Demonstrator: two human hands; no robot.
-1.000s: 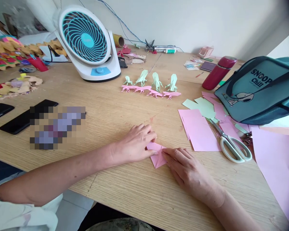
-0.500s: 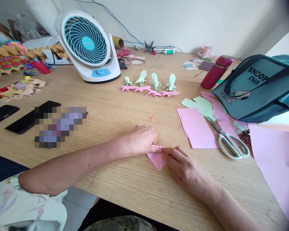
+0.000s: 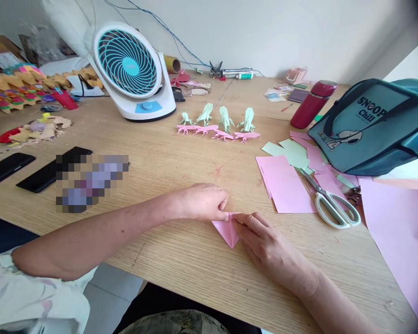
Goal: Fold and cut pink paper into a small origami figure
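Note:
A small piece of folded pink paper [image 3: 227, 232] lies on the wooden table, its pointed corner toward me and crease lines running to that tip. My left hand [image 3: 205, 202] is closed, with thumb and fingers at the paper's upper left edge. On the right edge, my right hand [image 3: 264, 236] pinches the paper between thumb and fingers. Both hands cover part of the sheet. Beyond them stand several pale green origami figures [image 3: 225, 118], with a row of pink origami figures [image 3: 223, 135] in front.
To the right are stacked pink sheets [image 3: 287, 185], scissors [image 3: 334, 208], green paper scraps [image 3: 294, 153], a red flask [image 3: 311, 104] and a teal bag [image 3: 372, 125]. A fan [image 3: 130, 69] stands at the back left; a dark phone [image 3: 9, 168] lies at the left.
Both hands stay on the pink paper with hardly any movement; the left hand sits slightly lower. The camera view has shifted slightly.

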